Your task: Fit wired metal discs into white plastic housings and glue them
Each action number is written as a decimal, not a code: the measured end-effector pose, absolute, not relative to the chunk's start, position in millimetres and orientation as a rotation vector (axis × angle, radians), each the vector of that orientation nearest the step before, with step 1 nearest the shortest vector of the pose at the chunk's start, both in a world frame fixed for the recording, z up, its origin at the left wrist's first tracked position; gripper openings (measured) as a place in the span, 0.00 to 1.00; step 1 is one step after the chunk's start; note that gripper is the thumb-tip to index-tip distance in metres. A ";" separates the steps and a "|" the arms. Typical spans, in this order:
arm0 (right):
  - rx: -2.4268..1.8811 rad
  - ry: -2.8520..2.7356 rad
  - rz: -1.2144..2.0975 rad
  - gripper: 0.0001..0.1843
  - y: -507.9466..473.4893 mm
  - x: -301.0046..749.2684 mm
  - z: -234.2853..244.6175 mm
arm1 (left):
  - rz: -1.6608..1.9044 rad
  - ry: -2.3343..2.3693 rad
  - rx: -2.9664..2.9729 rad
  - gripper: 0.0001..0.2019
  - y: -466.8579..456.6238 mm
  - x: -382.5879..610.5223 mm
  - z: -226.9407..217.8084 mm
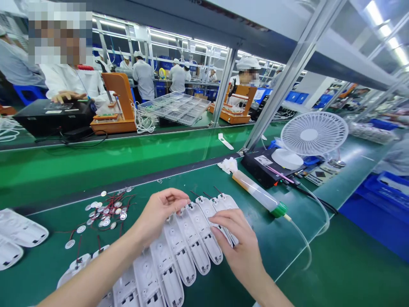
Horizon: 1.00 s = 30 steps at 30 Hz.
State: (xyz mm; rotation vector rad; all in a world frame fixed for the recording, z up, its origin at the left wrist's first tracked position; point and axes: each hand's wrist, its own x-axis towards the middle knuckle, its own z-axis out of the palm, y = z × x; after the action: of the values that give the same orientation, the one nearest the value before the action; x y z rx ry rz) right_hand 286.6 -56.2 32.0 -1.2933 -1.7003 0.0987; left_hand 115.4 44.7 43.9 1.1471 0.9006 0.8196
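Lying side by side beneath my hands: white moulded-plastic shells [180, 251], long, round-ended, with recessed compartments, on a smooth green tabletop [41, 277]. My left hand [161, 211] has thumb and fingers close together at one shell's upper end, my right hand [239, 236] curls over the row's right side, and I cannot tell whether either grips. Also: shiny silver discs [106, 222] with thin red leads [112, 199], heaped; one translucent cylinder [254, 189], green-capped; one black box [262, 172], white label [263, 160], print too small to read.
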 end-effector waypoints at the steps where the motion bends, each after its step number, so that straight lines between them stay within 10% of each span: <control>1: -1.285 -1.661 0.162 0.08 -52.7 280.0 34.7 | 0.811 0.879 1.127 0.12 40.3 117.3 44.4; 23: -0.954 -1.879 0.186 0.07 -37.0 272.1 51.7 | 0.522 0.687 0.835 0.21 8.1 121.0 43.8; 30: -1.023 -1.604 0.581 0.05 -44.6 288.1 46.4 | 0.431 1.033 1.627 0.11 40.5 98.2 32.9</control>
State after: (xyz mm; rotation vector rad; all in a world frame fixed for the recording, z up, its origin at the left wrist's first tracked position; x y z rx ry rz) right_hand 288.1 -44.6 46.4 -1.0228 -1.6037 0.5813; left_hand 98.2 40.5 32.9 1.6268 1.0325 0.4307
